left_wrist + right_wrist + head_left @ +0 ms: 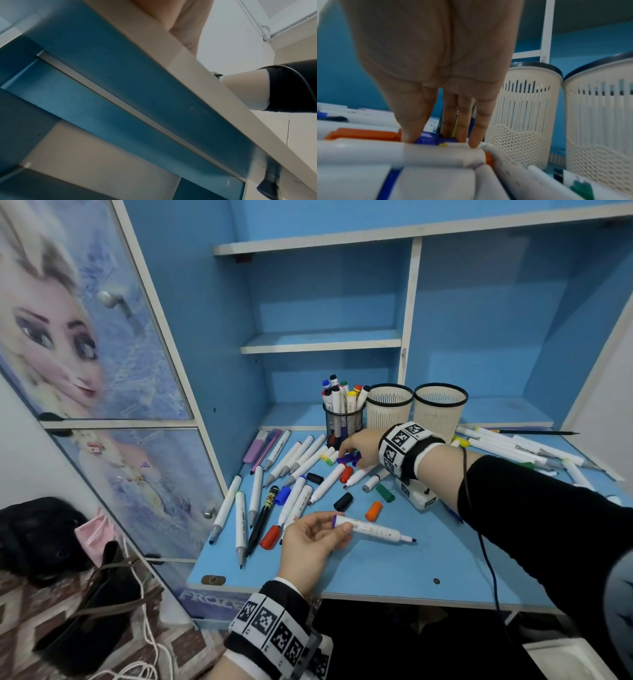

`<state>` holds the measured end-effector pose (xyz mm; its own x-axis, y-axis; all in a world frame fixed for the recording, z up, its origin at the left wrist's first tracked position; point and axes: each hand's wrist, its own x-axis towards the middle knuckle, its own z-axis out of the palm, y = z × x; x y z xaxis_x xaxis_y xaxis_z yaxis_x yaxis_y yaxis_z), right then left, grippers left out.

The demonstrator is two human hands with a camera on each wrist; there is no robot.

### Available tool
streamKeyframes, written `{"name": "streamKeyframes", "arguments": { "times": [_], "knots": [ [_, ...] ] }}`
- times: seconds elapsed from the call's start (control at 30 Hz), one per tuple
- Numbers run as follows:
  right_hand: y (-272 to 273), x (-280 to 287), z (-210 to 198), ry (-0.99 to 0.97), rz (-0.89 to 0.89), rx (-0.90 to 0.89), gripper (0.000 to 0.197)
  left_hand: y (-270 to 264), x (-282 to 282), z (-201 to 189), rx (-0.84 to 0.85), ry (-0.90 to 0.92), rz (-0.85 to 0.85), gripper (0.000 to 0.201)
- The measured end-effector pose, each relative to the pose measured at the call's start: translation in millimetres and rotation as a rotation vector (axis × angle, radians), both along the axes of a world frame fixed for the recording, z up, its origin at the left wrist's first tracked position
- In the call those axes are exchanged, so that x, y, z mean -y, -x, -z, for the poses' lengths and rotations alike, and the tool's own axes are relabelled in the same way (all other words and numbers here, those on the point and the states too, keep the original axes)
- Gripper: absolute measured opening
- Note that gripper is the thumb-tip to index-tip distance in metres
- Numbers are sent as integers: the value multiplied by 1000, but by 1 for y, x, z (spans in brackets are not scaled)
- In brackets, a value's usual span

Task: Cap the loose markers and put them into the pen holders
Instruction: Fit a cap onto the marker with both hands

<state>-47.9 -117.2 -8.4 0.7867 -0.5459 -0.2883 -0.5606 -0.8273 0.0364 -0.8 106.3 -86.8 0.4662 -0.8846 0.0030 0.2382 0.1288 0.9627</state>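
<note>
My left hand [337,523] grips a white marker [376,531] by its purple rear end, low over the front of the blue desk [394,566]. Its bare tip points right. My right hand [349,455] reaches to the back of the desk, where thumb and fingers pinch a purple cap [347,459] lying among loose markers. The right wrist view shows the fingertips [476,140] set down either side of that purple cap [433,139]. A black mesh holder [343,422] with several capped markers stands just behind the hand. Beside it stand two cream holders [388,405] [440,409].
Several uncapped markers [294,460] and loose caps, orange [373,511], green [385,493], black [343,501], red [270,536], blue [283,495], lie across the desk. More markers [513,450] lie at the right. Shelves rise behind; a cupboard door [85,337] is at left.
</note>
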Motion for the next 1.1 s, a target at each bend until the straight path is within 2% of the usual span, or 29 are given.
{"name": "streamKeyframes", "arguments": {
  "times": [0.17,0.33,0.5,0.63,0.77,0.93,1.1],
  "knots": [
    [1,3,7,12,0,15,23,-1,0,1,-5,-1,1,20],
    [4,5,8,-5,-21,71,22,0,0,0,10,-8,-1,20],
    [17,3,-6,-5,21,334,5,-1,0,0,16,-19,-4,19],
    [37,-7,-21,5,121,560,10,-1,0,0,28,-18,-4,21],
    [70,-18,-27,-176,295,738,16,0,0,0,33,-14,-8,19],
    [121,-44,-26,-552,530,902,17,-1,-1,1,67,-9,-17,18],
    [163,-82,-7,-797,635,1114,17,1,-2,3,71,7,-50,16]
  ]
}}
